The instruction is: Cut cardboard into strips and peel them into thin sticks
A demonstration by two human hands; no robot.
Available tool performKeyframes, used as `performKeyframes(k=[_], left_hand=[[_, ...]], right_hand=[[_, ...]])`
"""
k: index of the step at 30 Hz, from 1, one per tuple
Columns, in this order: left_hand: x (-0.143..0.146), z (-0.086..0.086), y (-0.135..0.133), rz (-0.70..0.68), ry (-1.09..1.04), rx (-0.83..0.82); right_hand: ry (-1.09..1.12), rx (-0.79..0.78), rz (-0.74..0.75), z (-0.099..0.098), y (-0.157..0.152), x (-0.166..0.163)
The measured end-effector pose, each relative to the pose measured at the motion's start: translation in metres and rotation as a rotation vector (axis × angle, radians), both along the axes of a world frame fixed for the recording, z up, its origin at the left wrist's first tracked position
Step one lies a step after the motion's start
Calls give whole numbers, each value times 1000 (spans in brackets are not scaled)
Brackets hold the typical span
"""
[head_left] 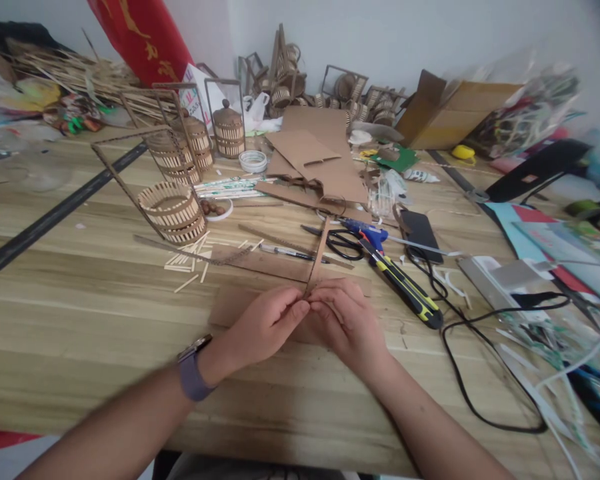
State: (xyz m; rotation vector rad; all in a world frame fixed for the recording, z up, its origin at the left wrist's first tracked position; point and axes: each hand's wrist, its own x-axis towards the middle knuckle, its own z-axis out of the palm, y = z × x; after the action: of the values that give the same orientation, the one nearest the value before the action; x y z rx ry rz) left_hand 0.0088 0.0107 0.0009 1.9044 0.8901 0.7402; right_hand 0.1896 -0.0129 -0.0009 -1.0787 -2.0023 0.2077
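Both my hands meet over the front middle of the table, fingertips pinched together. Between them is the near end of a narrow brown cardboard strip (pixel 319 253), which points away from me. My left hand (pixel 267 323), with a watch on its wrist, closes on it from the left. My right hand (pixel 353 323) closes on it from the right; the gripped end is hidden by the fingers. Under the hands lie flat cardboard pieces (pixel 225 303). Just beyond are a pen (pixel 286 251), black-handled scissors (pixel 345 245) and a blue glue gun (pixel 367 230).
A yellow-black utility knife (pixel 405 287) lies right of my hands, near a phone (pixel 421 235) and a looping black cable (pixel 460 380). Short wooden sticks (pixel 185 259) and a slatted handled basket (pixel 173 213) stand left. Cardboard sheets (pixel 320 153) and a cardboard box (pixel 450 113) are farther back.
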Motion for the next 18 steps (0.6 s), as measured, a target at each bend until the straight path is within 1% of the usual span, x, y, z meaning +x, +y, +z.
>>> performKeyframes(k=[5, 8, 13, 18], left_hand=[[1, 0, -1, 18, -11, 91], [2, 3, -3, 25, -20, 107], [2, 5, -4, 39, -11, 112], [2, 5, -3, 41, -21, 135]], right_hand=[[-30, 36, -7, 1, -1, -1], [-38, 33, -15, 1, -2, -2], [20, -44, -11, 2, -2, -1], [127, -135, -13, 2, 0, -2]])
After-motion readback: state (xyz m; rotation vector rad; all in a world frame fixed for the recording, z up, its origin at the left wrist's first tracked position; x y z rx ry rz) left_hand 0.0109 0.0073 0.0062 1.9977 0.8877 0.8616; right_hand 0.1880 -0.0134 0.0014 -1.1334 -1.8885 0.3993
